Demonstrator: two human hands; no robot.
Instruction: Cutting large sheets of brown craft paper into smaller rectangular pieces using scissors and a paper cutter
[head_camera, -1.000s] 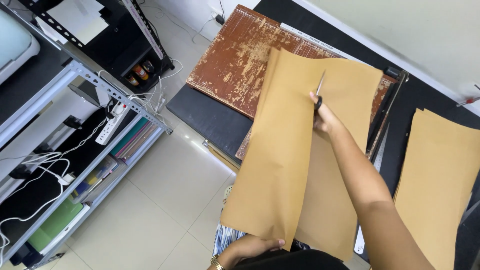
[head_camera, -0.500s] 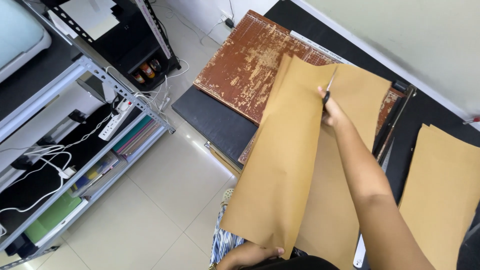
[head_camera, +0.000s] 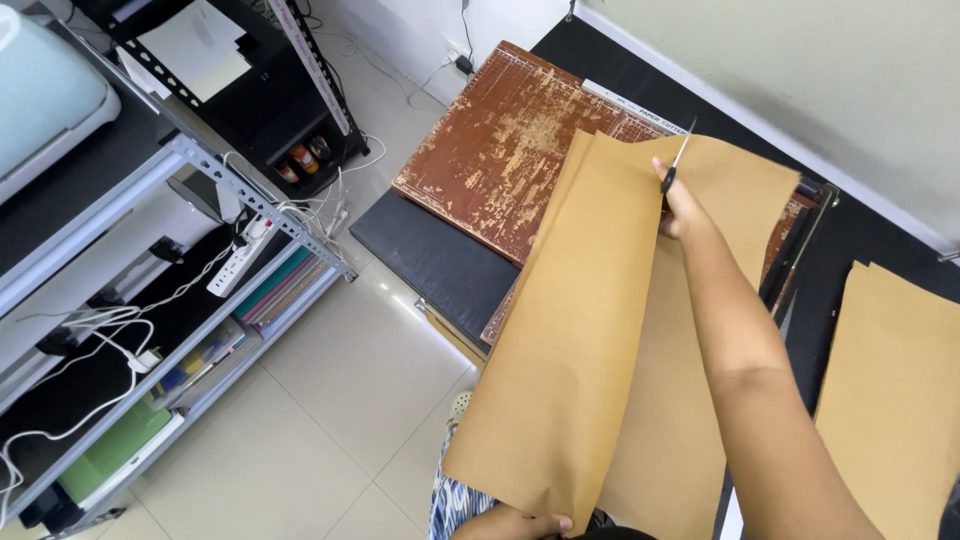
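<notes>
A large sheet of brown paper (head_camera: 590, 330) hangs from the table edge toward me, split lengthwise by a cut. My right hand (head_camera: 678, 205) grips scissors (head_camera: 677, 165) at the far end of the cut, blades pointing away near the sheet's top edge. My left hand (head_camera: 510, 522) pinches the near bottom edge of the left strip, low in the frame. Under the sheet lies a worn red-brown paper cutter board (head_camera: 500, 150) on a black table (head_camera: 430, 260).
More brown sheets (head_camera: 895, 390) lie on the table at the right. A metal shelving rack (head_camera: 200, 180) with cables, a power strip (head_camera: 238, 262) and coloured folders stands at the left. White tiled floor (head_camera: 330, 400) runs between rack and table. A wall lies beyond.
My right hand and the scissors have advanced away from me along the paper, lengthening the cut toward the far edge. My left hand keeps its hold on the near edge.
</notes>
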